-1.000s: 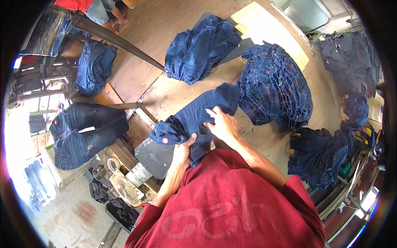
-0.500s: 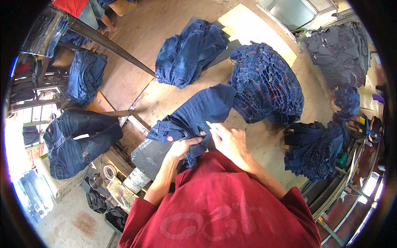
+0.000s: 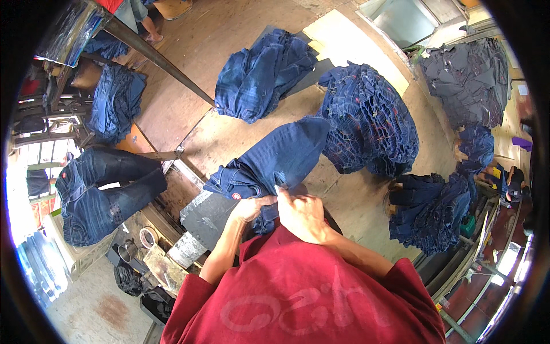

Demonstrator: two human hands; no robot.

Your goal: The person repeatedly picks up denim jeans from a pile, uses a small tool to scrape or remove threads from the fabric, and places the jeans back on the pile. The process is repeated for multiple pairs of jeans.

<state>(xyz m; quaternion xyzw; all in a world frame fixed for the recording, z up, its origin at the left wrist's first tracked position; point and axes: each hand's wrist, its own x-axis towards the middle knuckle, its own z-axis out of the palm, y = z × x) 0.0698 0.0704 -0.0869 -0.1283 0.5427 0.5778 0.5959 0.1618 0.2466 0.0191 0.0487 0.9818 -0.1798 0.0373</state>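
Observation:
A pair of dark blue jeans (image 3: 281, 150) with a small red-and-white tag lies stretched out in front of me, its near end bunched close to my red shirt. My left hand (image 3: 250, 210) is closed on the bunched denim beside the tag. Close against it, to the right, is my right hand (image 3: 302, 217), its fingers pressed together over the cloth. A slim whitish tool (image 3: 278, 189) pokes out at its fingertips; most of it is hidden, so its kind cannot be told. Beyond the jeans stands a big stack of folded denim (image 3: 369, 117).
More jeans (image 3: 263, 74) are piled ahead, with dark grey garments (image 3: 467, 80) far right and denim (image 3: 427, 209) nearer right. Another pair (image 3: 109, 192) hangs at left. A slanting metal bar (image 3: 154, 54) crosses at upper left. A tape roll (image 3: 148, 237) sits at lower left.
My right hand has moved left and down onto the cloth, next to my left hand. The whitish tool, plainer before, is now mostly covered. My left hand still grips the denim.

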